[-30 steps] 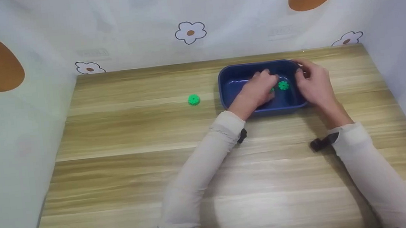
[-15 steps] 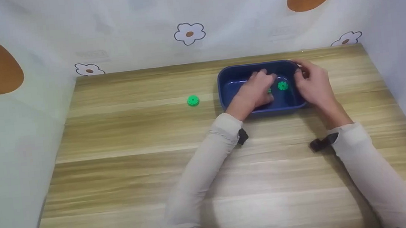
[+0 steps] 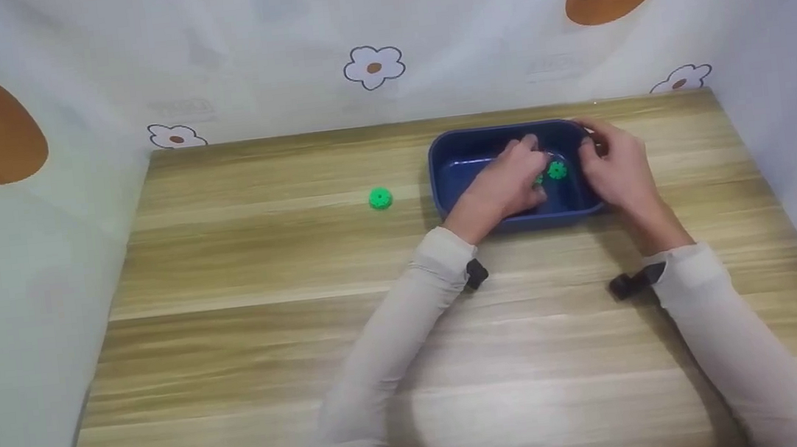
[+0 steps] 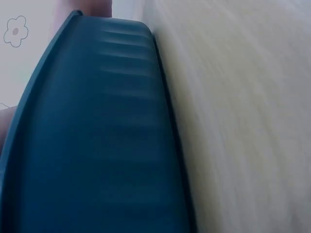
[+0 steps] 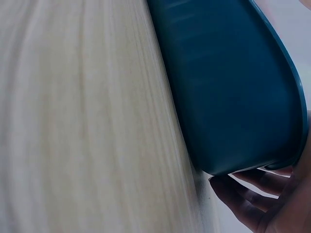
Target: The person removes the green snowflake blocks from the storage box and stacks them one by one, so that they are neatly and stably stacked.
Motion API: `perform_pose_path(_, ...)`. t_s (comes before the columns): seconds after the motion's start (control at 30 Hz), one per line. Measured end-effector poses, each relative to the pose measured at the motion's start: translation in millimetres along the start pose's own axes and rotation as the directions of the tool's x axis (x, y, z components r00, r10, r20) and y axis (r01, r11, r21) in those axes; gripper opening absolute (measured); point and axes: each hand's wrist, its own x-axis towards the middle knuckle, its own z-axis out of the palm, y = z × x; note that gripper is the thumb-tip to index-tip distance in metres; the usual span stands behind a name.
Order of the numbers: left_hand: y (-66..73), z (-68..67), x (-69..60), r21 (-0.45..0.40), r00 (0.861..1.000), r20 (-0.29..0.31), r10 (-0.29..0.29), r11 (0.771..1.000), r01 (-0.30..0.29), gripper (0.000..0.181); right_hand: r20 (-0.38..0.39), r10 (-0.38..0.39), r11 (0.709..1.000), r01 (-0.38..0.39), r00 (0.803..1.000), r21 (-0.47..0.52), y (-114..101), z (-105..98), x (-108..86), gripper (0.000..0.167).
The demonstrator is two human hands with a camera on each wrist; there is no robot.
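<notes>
A dark blue plastic bin stands on the wooden tabletop at the back, right of centre in the head view. My left hand reaches over its front rim, fingers curled and pointing down inside. Between thumb and forefinger shows the edge of a green snowflake disc, mostly hidden by the hand. Another green snowflake disc lies on the bin floor just right of those fingers. With my right hand I grip the bin's right end, thumb at the rim and the other fingers round the outside, as the right wrist view shows.
Left of the bin, a green disc piece that looks thicker, perhaps stacked, sits on the tabletop. A patterned cloth wall rises behind the table's back edge. In the left wrist view the bin's outer wall fills much of the frame.
My left hand shifts slightly left, then a little back to the right inside the bin. The right hand keeps its grip, and the bin and loose discs stay in place.
</notes>
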Motion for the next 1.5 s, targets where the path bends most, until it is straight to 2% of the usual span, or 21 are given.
perform_pose_path(0.33, -3.2, -7.4, -15.4, -0.042, 0.997, -0.065, 0.041, 0.998, -0.043, 0.032, -0.016, -0.027, 0.999, 0.027, 1.000, -0.024, 1.0, 0.7, 0.8, 0.044)
perform_pose_path(0.43, -6.2, -9.6, -23.2, -0.056, 0.994, -0.096, 0.058, 0.996, -0.064, 0.033, -0.020, -0.034, 0.999, 0.034, 0.999, -0.027, 1.6, 0.6, 0.7, 0.043)
perform_pose_path(0.53, -9.9, -13.6, -31.5, -0.078, 0.993, -0.105, 0.055, 0.995, -0.063, 0.036, -0.023, -0.038, 0.999, 0.037, 0.999, -0.032, 2.4, 0.5, 1.0, 0.044)
perform_pose_path(0.67, -15.3, -18.2, -43.5, -0.107, 0.987, -0.156, 0.049, 0.992, -0.066, 0.036, -0.021, -0.037, 0.999, 0.036, 0.999, -0.035, 2.2, 0.2, 0.8, 0.043)
perform_pose_path(0.77, -19.9, -20.2, -51.7, -0.138, 0.974, -0.222, 0.052, 0.987, -0.084, 0.033, -0.017, -0.035, 0.999, 0.034, 0.999, -0.034, 1.1, -0.2, 0.4, 0.043)
perform_pose_path(1.0, -30.3, -23.4, -68.4, -0.210, 0.949, -0.312, 0.032, 0.972, -0.102, 0.030, -0.006, -0.030, 0.999, 0.030, 1.000, -0.024, 0.5, 0.1, 0.3, 0.043)
perform_pose_path(1.23, -47.2, -25.4, -85.5, -0.229, 0.903, -0.428, 0.036, 0.962, -0.146, 0.024, -0.016, -0.044, 0.999, 0.044, 0.999, -0.029, 2.1, -0.5, 0.3, 0.043)
perform_pose_path(1.33, -56.0, -29.3, -92.4, -0.252, 0.888, -0.459, 0.027, 0.954, -0.160, 0.023, -0.024, -0.042, 0.998, 0.041, 0.999, -0.040, 2.4, -0.5, 0.4, 0.043)
perform_pose_path(1.5, -68.8, -34.7, -106.7, -0.291, 0.877, -0.479, -0.019, 0.947, -0.138, 0.023, -0.038, -0.049, 0.997, 0.047, 0.998, -0.062, 2.9, 0.5, 1.2, 0.043)
